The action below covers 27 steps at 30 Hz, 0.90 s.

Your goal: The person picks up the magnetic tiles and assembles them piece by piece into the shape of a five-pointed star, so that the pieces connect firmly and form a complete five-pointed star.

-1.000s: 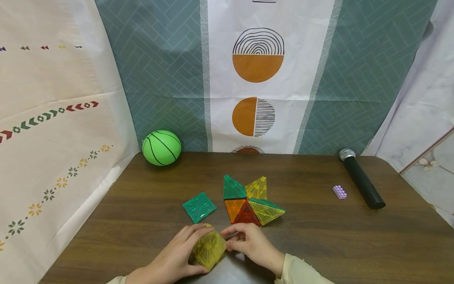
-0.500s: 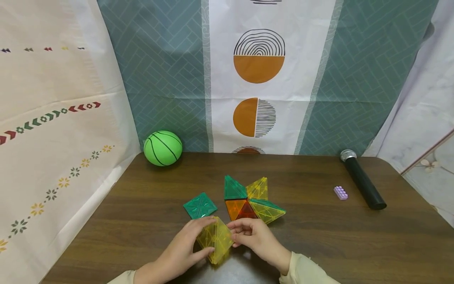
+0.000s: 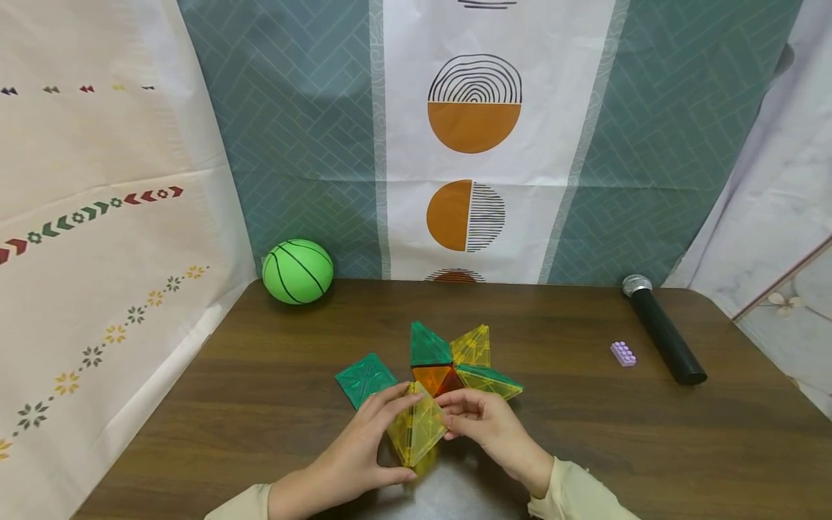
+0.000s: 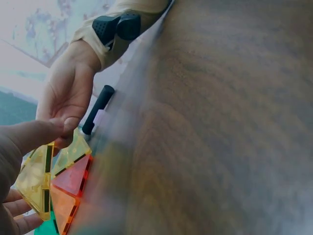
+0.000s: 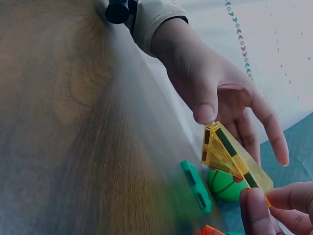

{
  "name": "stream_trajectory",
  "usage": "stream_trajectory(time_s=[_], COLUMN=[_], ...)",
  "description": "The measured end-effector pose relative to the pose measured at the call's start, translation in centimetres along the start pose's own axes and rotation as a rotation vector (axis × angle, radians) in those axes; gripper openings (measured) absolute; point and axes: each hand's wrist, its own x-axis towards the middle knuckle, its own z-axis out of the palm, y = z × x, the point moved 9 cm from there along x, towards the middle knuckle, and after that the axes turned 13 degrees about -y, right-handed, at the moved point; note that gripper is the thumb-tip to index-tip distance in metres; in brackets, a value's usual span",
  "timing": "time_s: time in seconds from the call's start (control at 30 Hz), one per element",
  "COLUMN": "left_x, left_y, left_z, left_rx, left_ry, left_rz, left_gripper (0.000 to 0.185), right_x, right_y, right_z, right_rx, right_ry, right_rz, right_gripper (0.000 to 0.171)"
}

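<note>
Between my hands is a folded piece of yellow see-through magnetic tiles (image 3: 425,430), standing off the table. My left hand (image 3: 364,451) grips it with fingers on the top corner and thumb at the bottom. My right hand (image 3: 497,433) pinches its right corner; in the right wrist view the yellow tiles (image 5: 247,164) show black magnet strips along their edges. Just beyond lies a fan of tiles: green (image 3: 427,348), yellow (image 3: 474,348), orange (image 3: 429,377), partly hidden red, and a yellow-and-green one (image 3: 494,383). A green tile piece (image 3: 364,379) lies left of the fan, near my left fingers.
A green ball (image 3: 297,271) sits at the table's back left. On the right lie a purple toy brick (image 3: 623,353) and a black microphone (image 3: 666,332). Fabric (image 3: 312,144) hangs behind the brown table (image 3: 227,404).
Both hands have carried the yellow tiles away from me and rightward, toward the fan. The piece has turned, and my right hand has gone from its side to pinching its corner.
</note>
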Motion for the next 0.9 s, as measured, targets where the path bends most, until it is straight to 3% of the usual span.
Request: stream_trajectory(time_s=[0.23,0.37,0.57,0.9], left_x=[0.8,1.4,2.9,4.8], left_y=[0.8,0.9,0.8,1.5], left_z=[0.4,0.7,1.5,1.9], left_rx=[0.09,0.079,0.027,0.001], left_ry=[0.033,0.023,-0.022,-0.033], left_rz=[0.05,0.055,0.015,0.018], left_gripper=[0.089,0.086,0.08,0.078], right_x=[-0.9,-1.4,-2.2,-3.1], right_y=[0.4,0.7,1.0,0.6], right_z=[-0.9,-1.5,-2.5,-3.9], right_rx=[-0.013,-0.041,-0.167,-0.399], right_ry=[0.016,0.044,0.107,0.237], right_rz=[0.007,0.007,0.018,0.088], right_gripper=[0.039,0.038,0.033,0.03])
